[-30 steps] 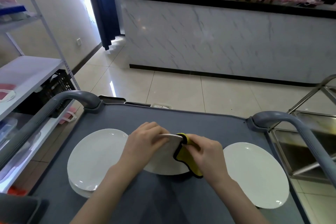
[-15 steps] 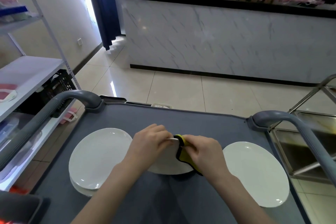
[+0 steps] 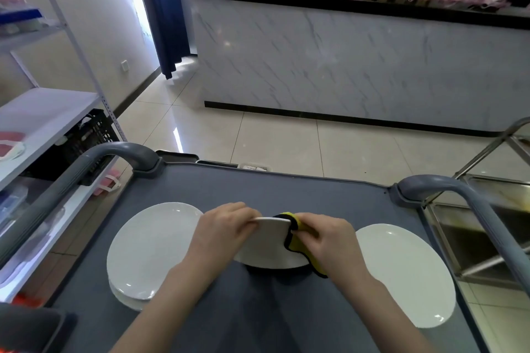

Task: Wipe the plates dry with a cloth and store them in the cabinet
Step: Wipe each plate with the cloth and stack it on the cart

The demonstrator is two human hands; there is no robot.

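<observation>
My left hand (image 3: 222,231) grips the far rim of a white plate (image 3: 268,246), held tilted over the middle of the grey cart top (image 3: 286,192). Against the plate's right rim my right hand (image 3: 328,239) presses a yellow cloth with black edging (image 3: 295,243), folded around that rim. A stack of white plates (image 3: 152,246) lies on the cart to the left. One single white plate (image 3: 401,272) lies flat to the right.
Grey cart handles (image 3: 459,200) rise at both sides. A white shelf rack (image 3: 43,112) with a black crate stands on the left, a steel sink unit (image 3: 493,226) on the right. A marble-fronted counter (image 3: 358,60) crosses the tiled floor ahead.
The held plate has tipped a little flatter and the cloth hand has shifted slightly along its right rim. Both plates on the cart lie as before.
</observation>
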